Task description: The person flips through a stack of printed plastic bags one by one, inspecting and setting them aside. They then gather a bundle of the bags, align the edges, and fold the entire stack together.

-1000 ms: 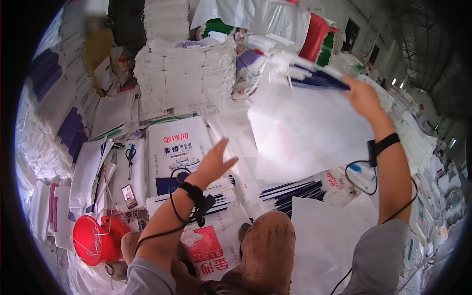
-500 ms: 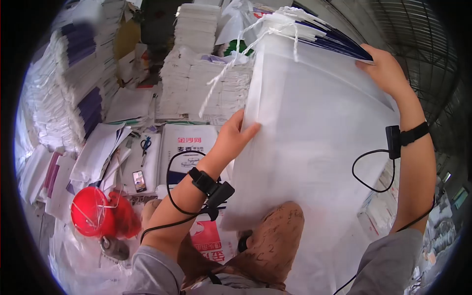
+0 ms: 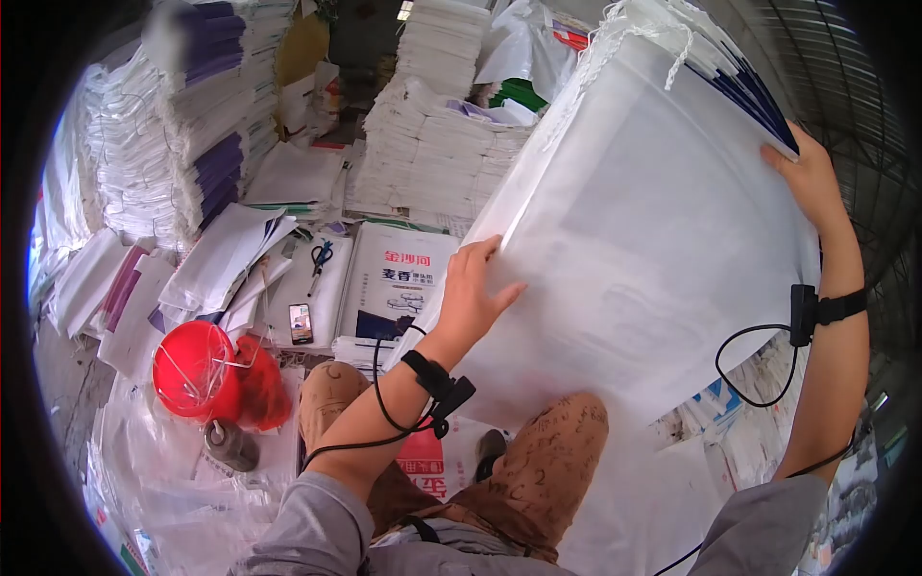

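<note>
A thick bundle of large white bags (image 3: 672, 221) with dark blue inner layers is tilted up in front of me, its lower part by my knees. White string (image 3: 615, 38) runs along its top edge. My right hand (image 3: 812, 173) grips the bundle's upper right corner, thumb on the near face and fingers behind. At the bundle's left edge, my left hand (image 3: 477, 293) rests with thumb spread apart from the fingers, against the white surface. Black straps with small devices and cables are on both wrists.
Tall stacks of folded bags stand at the left (image 3: 144, 144) and back (image 3: 432, 144). A red bucket (image 3: 195, 370), a bottle (image 3: 230, 444), a phone (image 3: 301, 324), blue-handled scissors (image 3: 321, 257) and a printed bag (image 3: 399, 278) lie left of the bundle.
The bundle has shifted right and tilted further, with my right hand still on its corner. My left hand has moved slightly right and down, its fingers now more spread. The view has shifted too.
</note>
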`<state>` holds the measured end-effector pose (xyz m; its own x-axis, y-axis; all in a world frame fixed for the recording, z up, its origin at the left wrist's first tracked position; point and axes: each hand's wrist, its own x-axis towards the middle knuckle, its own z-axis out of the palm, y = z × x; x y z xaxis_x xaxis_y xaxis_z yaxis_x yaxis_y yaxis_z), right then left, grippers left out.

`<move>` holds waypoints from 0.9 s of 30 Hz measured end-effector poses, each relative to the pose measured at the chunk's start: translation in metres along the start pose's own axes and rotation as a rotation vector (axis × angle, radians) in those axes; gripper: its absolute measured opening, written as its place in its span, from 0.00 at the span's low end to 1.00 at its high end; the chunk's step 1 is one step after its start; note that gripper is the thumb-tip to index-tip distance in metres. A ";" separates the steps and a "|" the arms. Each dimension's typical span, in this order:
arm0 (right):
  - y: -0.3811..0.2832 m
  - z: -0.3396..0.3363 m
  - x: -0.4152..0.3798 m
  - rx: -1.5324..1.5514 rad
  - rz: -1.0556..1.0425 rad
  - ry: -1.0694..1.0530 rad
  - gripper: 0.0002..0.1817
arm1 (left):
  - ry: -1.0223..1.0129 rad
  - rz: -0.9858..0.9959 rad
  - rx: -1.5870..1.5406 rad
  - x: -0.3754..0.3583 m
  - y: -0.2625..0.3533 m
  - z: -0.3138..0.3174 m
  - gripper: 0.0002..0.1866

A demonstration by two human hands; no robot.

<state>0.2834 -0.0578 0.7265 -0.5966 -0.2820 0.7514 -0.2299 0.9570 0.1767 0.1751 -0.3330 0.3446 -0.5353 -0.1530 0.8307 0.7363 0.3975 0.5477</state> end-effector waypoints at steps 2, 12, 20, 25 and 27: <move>0.001 0.006 -0.001 0.077 0.038 -0.014 0.28 | -0.006 -0.149 -0.046 0.012 0.002 -0.007 0.32; 0.012 0.022 0.008 0.090 -0.039 0.026 0.31 | 0.288 -0.068 -0.205 0.019 -0.039 -0.069 0.26; -0.028 0.039 0.032 0.343 0.161 0.046 0.31 | -0.680 -0.740 -0.277 -0.037 -0.090 -0.143 0.26; -0.068 0.054 0.013 0.195 -0.164 0.181 0.28 | -0.320 -0.786 -0.127 -0.044 -0.073 -0.148 0.19; -0.071 0.056 -0.006 0.351 -0.153 0.222 0.26 | -0.259 -0.671 -0.137 -0.040 -0.068 -0.175 0.14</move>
<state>0.2606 -0.1283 0.6741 -0.3645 -0.3605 0.8586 -0.5729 0.8137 0.0985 0.2190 -0.5120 0.2915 -0.9576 -0.0977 0.2709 0.2516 0.1738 0.9521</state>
